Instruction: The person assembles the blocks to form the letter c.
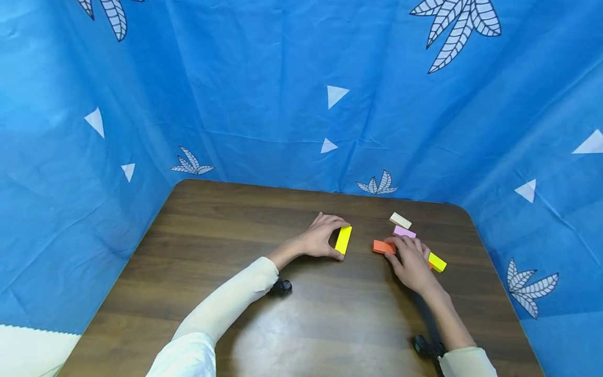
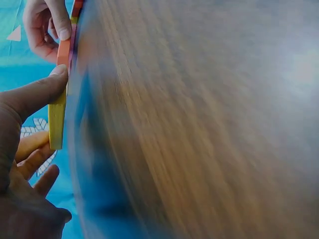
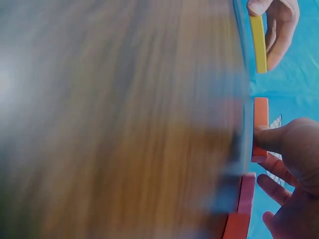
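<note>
My left hand [image 1: 322,240] grips a flat yellow block [image 1: 343,241] by its two ends, thumb on the near end and fingers on the far end. To its right, my right hand [image 1: 411,266] pinches an orange block [image 1: 382,246] between thumb and fingers. In the right wrist view the thumb lies across that orange block [image 3: 260,112]. A pink block [image 1: 405,232] sits just beyond the right hand's knuckles. Another yellow block [image 1: 438,263] lies to the right of this hand, with a bit of orange showing beside it, mostly hidden by the fingers.
A cream block [image 1: 400,220] lies behind the pink one, towards the back of the brown wooden table [image 1: 226,220]. Blue patterned cloth [image 1: 254,104] hangs around the table's back and sides.
</note>
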{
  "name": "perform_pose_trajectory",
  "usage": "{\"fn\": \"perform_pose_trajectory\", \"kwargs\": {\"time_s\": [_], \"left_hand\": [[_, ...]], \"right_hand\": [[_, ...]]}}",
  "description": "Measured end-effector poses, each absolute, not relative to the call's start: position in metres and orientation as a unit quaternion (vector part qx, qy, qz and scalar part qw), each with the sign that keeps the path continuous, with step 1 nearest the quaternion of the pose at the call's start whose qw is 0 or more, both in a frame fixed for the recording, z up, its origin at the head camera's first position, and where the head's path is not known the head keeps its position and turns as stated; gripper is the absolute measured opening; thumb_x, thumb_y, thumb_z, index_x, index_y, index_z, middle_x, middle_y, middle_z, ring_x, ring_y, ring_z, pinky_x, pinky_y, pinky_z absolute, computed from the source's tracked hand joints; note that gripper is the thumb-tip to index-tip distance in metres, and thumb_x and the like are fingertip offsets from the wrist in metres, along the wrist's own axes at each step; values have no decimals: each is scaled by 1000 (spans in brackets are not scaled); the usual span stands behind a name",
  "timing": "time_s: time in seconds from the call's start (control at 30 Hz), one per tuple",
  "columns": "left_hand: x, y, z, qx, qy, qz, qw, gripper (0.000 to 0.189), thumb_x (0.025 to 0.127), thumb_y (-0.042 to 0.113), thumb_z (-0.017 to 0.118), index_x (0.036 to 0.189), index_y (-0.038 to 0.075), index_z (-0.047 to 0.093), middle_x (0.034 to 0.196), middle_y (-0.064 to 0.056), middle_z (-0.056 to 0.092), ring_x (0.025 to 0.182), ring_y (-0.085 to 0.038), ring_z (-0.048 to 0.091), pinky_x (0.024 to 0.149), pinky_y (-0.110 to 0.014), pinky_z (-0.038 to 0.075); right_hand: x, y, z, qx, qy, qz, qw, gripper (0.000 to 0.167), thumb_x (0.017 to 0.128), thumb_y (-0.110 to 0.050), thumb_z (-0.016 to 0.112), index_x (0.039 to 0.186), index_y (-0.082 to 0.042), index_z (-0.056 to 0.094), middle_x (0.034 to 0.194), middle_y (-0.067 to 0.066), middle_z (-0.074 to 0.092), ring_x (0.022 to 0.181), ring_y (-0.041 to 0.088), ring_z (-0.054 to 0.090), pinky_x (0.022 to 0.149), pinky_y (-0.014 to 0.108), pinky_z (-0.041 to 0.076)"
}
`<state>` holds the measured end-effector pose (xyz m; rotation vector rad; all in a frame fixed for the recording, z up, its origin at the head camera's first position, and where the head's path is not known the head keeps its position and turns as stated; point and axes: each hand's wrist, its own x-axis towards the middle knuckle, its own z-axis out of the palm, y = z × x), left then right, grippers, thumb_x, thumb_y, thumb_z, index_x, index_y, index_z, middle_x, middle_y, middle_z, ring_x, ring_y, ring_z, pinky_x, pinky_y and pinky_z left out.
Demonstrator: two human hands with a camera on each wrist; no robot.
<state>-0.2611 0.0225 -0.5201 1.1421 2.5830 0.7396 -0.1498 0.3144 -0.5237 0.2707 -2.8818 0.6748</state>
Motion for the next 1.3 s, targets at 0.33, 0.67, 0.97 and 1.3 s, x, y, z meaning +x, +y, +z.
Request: {"fn": "perform_pose_trajectory", "kwargs": {"time_s": [0.33,0.67,0.97,1.3], "left_hand": [[-258,-6,-522,374,884,264,95,92,83,46,93,160,19,51,163,-5,52,157,-29,39,139,-61,12],[-260,-44,-521,359,888,279,71,96,80,42,95,160,12,51,160,-10,54,155,-33,41,137,-65,13],[-257,-76,-529,335,896,283,67,97,79,44,95,160,13,51,160,-11,53,155,-35,39,135,-68,14],[-254,-92,-527,328,905,263,68,94,83,47,93,160,15,51,159,-10,51,156,-34,38,136,-67,12]], "right_hand": [[-165,296,-528,97,-966,227,77,33,102,-16,74,133,-8,68,129,19,67,122,45,52,97,65,31],[-183,282,-524,99,-966,233,51,34,105,-19,71,137,-9,66,134,18,65,123,44,55,96,65,32],[-195,266,-529,107,-964,240,35,34,107,-20,68,138,-9,65,133,18,64,126,44,53,101,66,31],[-208,243,-533,126,-956,262,39,32,107,-18,68,137,-9,66,134,17,64,127,43,55,105,70,33]]}}
